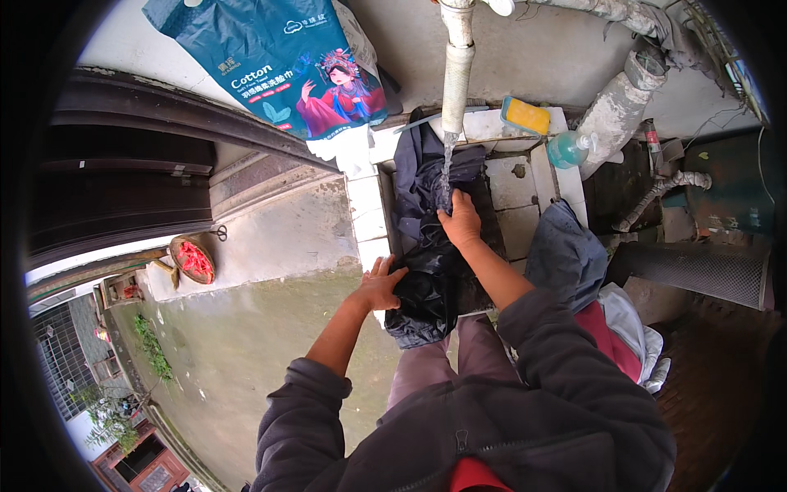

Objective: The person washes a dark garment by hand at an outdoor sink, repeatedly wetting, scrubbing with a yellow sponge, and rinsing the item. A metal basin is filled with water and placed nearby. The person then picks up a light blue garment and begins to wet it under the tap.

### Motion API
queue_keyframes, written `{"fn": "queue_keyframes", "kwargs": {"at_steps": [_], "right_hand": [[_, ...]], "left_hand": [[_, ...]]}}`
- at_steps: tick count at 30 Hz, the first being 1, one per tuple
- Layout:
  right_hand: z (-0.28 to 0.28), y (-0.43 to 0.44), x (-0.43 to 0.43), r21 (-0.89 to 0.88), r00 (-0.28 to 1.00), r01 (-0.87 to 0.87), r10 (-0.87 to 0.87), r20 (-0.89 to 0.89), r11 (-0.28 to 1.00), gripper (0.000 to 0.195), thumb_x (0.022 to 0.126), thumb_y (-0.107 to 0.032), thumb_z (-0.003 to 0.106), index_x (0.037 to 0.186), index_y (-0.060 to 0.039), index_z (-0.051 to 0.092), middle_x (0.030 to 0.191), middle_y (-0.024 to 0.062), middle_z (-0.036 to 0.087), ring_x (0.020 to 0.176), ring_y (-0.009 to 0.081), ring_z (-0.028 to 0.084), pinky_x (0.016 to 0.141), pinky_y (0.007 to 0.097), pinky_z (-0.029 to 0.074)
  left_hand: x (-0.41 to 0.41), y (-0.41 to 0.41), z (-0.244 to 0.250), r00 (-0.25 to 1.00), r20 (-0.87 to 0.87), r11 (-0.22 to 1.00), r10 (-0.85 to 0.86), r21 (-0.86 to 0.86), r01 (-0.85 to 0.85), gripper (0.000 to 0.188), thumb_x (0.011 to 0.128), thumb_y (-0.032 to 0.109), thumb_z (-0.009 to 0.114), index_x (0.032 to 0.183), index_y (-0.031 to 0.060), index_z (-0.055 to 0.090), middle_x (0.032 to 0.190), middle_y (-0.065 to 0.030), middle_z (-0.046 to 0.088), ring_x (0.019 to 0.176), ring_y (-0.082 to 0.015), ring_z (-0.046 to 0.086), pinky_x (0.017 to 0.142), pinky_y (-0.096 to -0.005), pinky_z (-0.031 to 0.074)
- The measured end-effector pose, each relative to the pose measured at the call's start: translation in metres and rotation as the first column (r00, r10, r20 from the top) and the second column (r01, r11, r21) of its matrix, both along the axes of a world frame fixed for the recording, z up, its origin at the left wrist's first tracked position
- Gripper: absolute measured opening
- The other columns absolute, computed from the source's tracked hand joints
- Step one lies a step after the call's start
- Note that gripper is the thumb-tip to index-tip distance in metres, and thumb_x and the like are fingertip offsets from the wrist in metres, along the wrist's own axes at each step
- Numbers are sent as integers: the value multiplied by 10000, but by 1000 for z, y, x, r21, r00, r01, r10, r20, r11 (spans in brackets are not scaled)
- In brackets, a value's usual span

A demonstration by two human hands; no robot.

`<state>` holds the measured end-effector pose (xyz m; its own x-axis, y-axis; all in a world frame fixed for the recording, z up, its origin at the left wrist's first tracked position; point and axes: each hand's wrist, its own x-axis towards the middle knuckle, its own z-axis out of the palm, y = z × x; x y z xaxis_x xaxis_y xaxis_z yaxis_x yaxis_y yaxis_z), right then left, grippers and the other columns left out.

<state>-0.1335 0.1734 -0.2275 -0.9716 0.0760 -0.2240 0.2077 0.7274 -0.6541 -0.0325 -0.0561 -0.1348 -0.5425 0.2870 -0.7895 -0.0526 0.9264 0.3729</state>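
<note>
In a white-tiled wash basin (pixel 367 212) lies a wet dark garment (pixel 413 163), bunched up and navy-looking at the far end. A glossy black part (pixel 424 295) hangs over the near edge; whether it is the same piece I cannot tell. Water runs from a wrapped pipe outlet (pixel 454 92) onto the cloth. Just below the stream, my right hand (pixel 461 218) grips a fold of the garment, thumb on top. Fingers spread, my left hand (pixel 382 286) rests at the black cloth's left side beside the tiled rim. Its palm side is hidden.
A yellow sponge (pixel 527 117) and a pump bottle (pixel 567 149) of green liquid stand at the basin's far right. Blue-grey cloth (pixel 565 255) drapes over the right edge. A teal cotton towel bag (pixel 276 67) hangs at upper left. Scissors (pixel 220 233) lie near a basket (pixel 208 275).
</note>
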Motion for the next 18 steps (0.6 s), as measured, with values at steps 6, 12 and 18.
{"fn": "queue_keyframes", "kwargs": {"at_steps": [6, 12, 18], "right_hand": [[-12, 65, -23, 200, 986, -163, 154, 59, 966, 557, 754, -148, 763, 1289, -156, 609, 1424, 131, 506, 1305, 368, 489, 1047, 483, 450], [-33, 71, -57, 165, 988, 141, -148, 32, 976, 789, 797, -223, 737, 1511, -176, 405, 1562, 164, 394, 1388, 382, 436, 1101, 487, 422], [31, -15, -28, 226, 789, -613, 569, 231, 757, 729, 899, -313, 710, 1540, -311, 364, 1380, 247, 565, 1208, 407, 607, 1012, 473, 494]], "left_hand": [[-106, 19, -51, 650, 140, 559, 747, 397, -728, 725, 909, 380, 699, 1543, 178, 411, 1629, -233, 231, 1499, -395, 279, 1201, -426, 306], [-5, 139, -45, 843, -510, 981, 173, 15, -192, 928, 833, 643, 695, 1583, 228, 341, 1646, -196, 232, 1467, -473, 278, 1157, -556, 314], [5, 117, 7, 942, -337, 994, 5, 101, 31, 771, 770, 376, 785, 1464, 211, 492, 1369, -172, 498, 1235, -390, 541, 1010, -492, 463]]}}
